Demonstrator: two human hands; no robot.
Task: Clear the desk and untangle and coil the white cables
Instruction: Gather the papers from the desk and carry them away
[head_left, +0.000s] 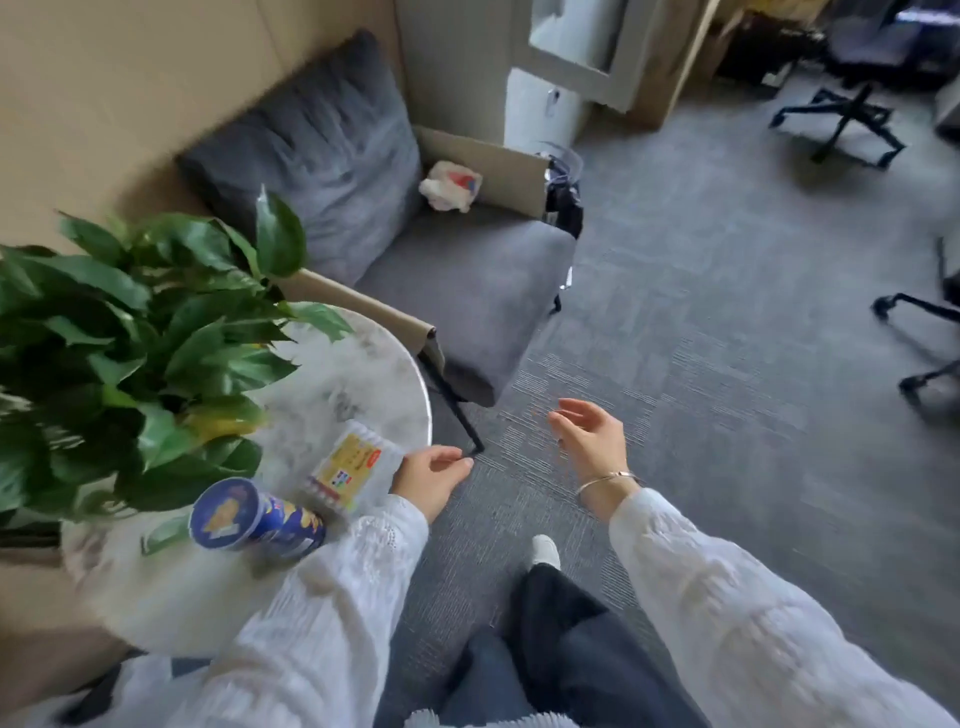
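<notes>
A round white marble table (363, 374) stands at the left. On it lie a yellow snack packet (353, 465) and a blue tube-shaped can (254, 514) on its side. My left hand (431, 475) hovers at the table's right edge, just beside the packet, fingers curled loosely and holding nothing. Out over the carpet, my right hand (592, 436) is open with fingers spread and empty. No white cables are in view.
A leafy green plant (140, 343) covers the table's left half. Behind the table sits a grey armchair (467, 280) with a cushion (322, 156) and a crumpled white bag (449, 184). Office chair bases (841, 117) stand at the far right on grey carpet (727, 338).
</notes>
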